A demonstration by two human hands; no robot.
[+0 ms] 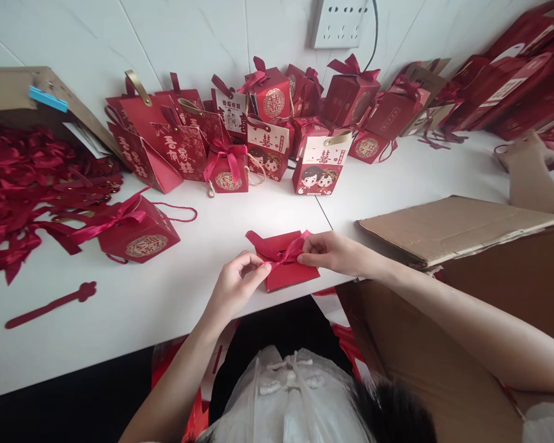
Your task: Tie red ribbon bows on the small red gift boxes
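A small red gift box (290, 275) lies at the near edge of the white table (166, 301). A dark red ribbon (277, 251) runs across its top. My left hand (237, 284) pinches the ribbon at the box's left side, fingers closed. My right hand (333, 253) pinches the ribbon's right end, fingers closed. Both hands rest over the box.
A finished red box with a bow (136, 234) sits to the left, and a pile of loose red ribbons (23, 191) lies at the far left. Several red gift boxes and bags (268, 135) line the wall. An open cardboard carton (461, 271) stands at right. A red strip (50, 305) lies near the table's front.
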